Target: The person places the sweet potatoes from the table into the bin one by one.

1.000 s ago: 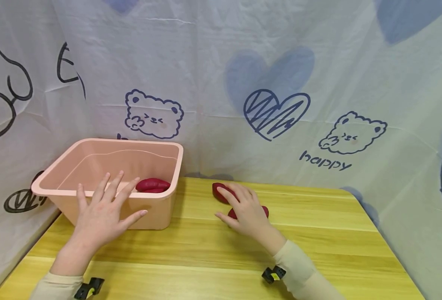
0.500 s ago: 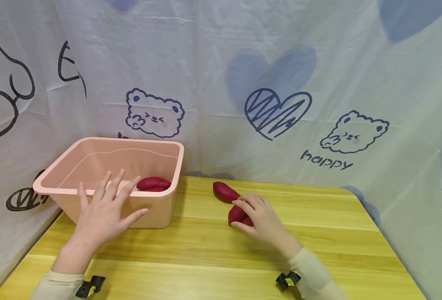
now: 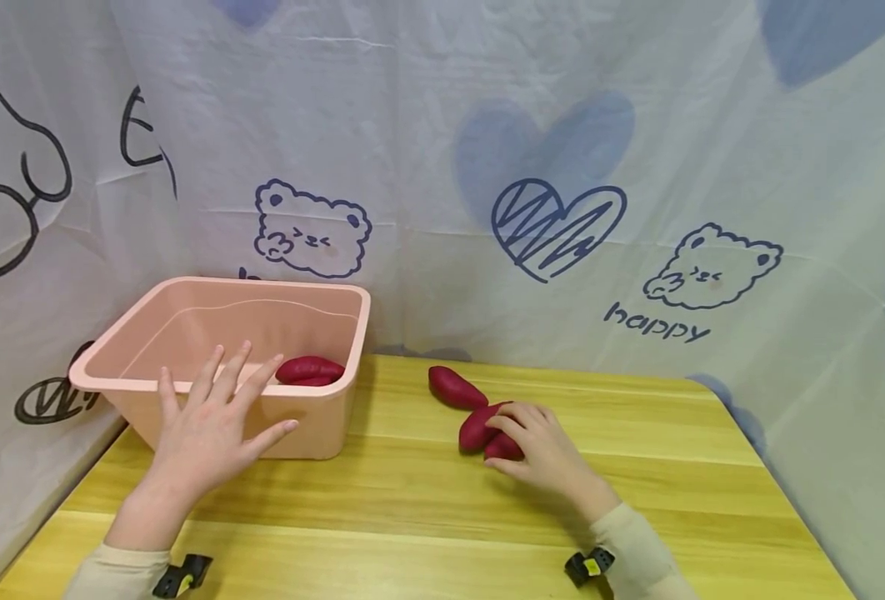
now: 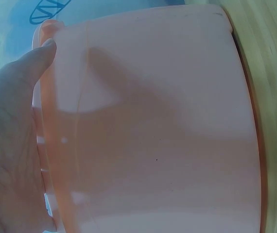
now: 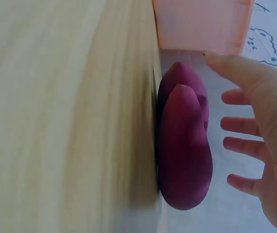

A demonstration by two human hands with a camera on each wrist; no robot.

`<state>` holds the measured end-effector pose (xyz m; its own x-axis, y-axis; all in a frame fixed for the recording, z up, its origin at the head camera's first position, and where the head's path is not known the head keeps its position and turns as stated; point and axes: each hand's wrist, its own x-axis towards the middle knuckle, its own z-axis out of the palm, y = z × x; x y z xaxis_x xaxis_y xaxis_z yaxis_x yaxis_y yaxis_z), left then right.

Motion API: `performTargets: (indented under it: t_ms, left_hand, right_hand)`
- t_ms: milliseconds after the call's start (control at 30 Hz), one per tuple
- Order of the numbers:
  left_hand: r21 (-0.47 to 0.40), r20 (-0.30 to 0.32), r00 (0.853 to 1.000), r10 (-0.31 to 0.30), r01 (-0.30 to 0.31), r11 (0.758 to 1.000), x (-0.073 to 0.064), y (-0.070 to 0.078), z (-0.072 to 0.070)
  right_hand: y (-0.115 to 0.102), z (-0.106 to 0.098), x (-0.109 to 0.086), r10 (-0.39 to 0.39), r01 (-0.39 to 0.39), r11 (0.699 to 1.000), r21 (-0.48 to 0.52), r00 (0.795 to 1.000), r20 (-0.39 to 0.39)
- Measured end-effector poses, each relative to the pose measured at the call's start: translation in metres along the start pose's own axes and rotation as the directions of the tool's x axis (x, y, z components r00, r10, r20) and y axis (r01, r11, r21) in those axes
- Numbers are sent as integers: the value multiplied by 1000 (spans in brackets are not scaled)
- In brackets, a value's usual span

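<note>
My left hand (image 3: 206, 429) lies with spread fingers over the front rim of a pink plastic bin (image 3: 300, 421); the left wrist view has its thumb (image 4: 43, 53) by the rim. Inside the bin are dark red sweet potatoes (image 3: 309, 370), partly hidden by the front wall. To the right, my right hand (image 3: 540, 442) hovers with bent fingers over the nearest sweet potato (image 3: 501, 448). A second sweet potato (image 3: 477, 428) lies against it, and a third (image 3: 455, 388) sits farther back. The right wrist view shows a gap between the fingers and the front sweet potato (image 5: 184, 155).
Everything stands on a wood-grain table (image 3: 382, 517). A pale curtain (image 3: 427, 275) printed with bears and hearts hangs right behind the table and along its left side. Both sleeves carry a small black wrist device (image 3: 590, 566).
My right hand has drawn back to the right and toward me, uncovering the back sweet potato and part of the front ones. The left hand and the bin stay as they were.
</note>
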<state>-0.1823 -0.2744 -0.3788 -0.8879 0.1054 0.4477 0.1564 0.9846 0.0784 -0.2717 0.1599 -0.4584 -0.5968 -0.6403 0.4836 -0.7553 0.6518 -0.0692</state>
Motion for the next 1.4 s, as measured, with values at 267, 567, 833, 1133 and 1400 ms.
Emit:
performTargets:
  t_ms: [267,567,833,1133,1400]
  left_hand:
    - [4,-1,1000,-2,2,1000,0,1,0]
    - [-1,-12,1000,2,-2,1000,-1,0,-1]
    - [5,-4,1000,1,-1,1000,0,1,-2]
    - [5,-11,1000,5,-5,1000,0,1,-2]
    - [4,-3,1000,2,-2,1000,0,2,-1]
  right_hand:
    - [8,-1,-7,112,-113,994,-4,988,110]
    - [7,-4,-8,149,-147,989,-28,970,192]
    - [9,-5,-11,193,-189,981,-39,948,253]
    - [10,-6,-12,221,-218,975,-43,936,275]
    - [10,-7,-13,224,-223,974,-35,936,273]
